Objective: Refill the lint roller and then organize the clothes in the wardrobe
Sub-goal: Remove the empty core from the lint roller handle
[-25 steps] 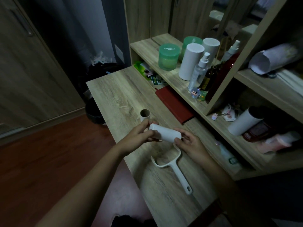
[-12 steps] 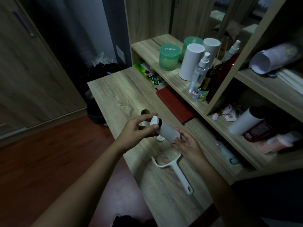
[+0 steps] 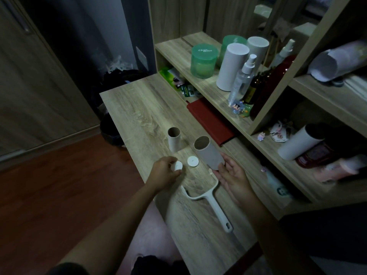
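Just hollow cardboard tube point(image 3: 208, 154), tilted.

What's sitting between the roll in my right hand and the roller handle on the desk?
Nothing visible. The roll, held in the right hand, hangs just above the handle's forked end, with bare desk between. The loose white cap lies off to the left.

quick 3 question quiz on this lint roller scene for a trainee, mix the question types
1. True or false: the right hand holds the refill roll.
2. How many white end caps show? A) one B) two C) three
3. Where is the roller handle?

Key:
1. True.
2. B: one end cap in the left hand, the other cap lying on the desk.
3. Flat on the desk, between the forearms.
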`<state>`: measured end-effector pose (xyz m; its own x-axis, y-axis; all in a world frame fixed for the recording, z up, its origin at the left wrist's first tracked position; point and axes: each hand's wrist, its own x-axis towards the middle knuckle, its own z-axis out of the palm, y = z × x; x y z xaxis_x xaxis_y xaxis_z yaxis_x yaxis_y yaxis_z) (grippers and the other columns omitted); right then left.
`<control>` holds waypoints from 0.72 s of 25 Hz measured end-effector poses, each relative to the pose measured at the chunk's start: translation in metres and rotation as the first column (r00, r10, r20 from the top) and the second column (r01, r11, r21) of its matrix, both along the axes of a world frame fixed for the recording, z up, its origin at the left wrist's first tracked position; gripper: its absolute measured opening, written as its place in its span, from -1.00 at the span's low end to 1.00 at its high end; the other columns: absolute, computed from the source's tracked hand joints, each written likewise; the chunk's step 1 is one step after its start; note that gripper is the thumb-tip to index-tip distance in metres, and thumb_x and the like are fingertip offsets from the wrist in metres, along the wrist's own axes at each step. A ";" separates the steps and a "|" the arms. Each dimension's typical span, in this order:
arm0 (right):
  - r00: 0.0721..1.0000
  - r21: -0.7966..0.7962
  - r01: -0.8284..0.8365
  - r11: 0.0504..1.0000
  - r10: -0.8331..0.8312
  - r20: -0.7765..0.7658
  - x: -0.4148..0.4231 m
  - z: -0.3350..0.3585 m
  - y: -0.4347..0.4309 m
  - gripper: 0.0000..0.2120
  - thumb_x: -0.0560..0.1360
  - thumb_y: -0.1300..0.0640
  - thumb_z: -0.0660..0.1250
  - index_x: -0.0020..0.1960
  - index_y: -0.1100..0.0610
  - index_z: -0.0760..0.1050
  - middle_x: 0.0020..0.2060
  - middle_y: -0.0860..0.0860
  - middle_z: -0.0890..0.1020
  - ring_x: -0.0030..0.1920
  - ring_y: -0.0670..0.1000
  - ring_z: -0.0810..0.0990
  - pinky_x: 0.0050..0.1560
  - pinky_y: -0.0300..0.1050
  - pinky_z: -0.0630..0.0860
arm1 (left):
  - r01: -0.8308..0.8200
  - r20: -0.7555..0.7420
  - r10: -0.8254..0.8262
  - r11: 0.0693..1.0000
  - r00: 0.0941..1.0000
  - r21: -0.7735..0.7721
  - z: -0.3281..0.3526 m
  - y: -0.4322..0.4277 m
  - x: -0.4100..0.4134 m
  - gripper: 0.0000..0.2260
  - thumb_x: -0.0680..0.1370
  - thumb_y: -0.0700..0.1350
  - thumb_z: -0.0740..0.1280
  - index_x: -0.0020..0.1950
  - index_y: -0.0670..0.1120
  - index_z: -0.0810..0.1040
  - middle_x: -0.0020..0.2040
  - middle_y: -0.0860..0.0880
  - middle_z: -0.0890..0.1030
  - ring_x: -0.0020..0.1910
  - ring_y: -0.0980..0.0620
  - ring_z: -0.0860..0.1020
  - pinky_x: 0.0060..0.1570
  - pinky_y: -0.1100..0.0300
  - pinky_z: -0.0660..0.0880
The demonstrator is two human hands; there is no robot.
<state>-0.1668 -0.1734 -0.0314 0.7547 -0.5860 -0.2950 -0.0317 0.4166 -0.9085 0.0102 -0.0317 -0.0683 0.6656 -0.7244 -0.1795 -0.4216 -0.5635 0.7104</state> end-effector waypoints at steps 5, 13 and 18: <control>0.999 0.001 0.033 0.999 -0.033 -0.008 -0.002 -0.002 -0.001 -0.24 0.05 -0.24 0.58 0.17 -0.04 0.46 0.19 0.01 0.57 0.20 0.04 0.57 0.19 -0.09 0.52 | 0.054 0.113 -0.059 0.998 0.992 0.044 -0.030 -0.008 -0.001 -0.60 0.40 0.01 0.47 0.16 -0.13 0.54 0.07 -0.10 0.53 0.09 -0.09 0.48 0.01 0.23 0.31; 0.993 -0.010 0.109 0.994 -0.108 0.036 0.008 0.017 0.007 -0.27 0.01 -0.25 0.59 0.11 -0.07 0.47 0.04 -0.09 0.67 0.19 0.06 0.57 0.13 -0.15 0.56 | 0.014 0.108 0.002 0.990 0.994 -0.141 -0.017 0.000 -0.002 -0.49 0.46 0.00 0.42 0.32 -0.19 0.41 0.18 -0.12 0.48 0.13 -0.03 0.46 0.11 0.19 0.36; 0.983 -0.037 0.134 0.990 -0.128 0.130 0.054 0.050 0.031 -0.28 0.03 -0.24 0.58 0.11 -0.01 0.47 0.13 -0.02 0.58 0.14 -0.03 0.60 0.01 -0.25 0.56 | -0.051 0.125 0.105 0.926 0.987 -0.374 0.020 0.021 0.035 -0.69 0.53 -0.02 0.30 0.19 -0.18 0.54 0.04 -0.07 0.58 -0.05 0.07 0.54 -0.04 0.32 0.46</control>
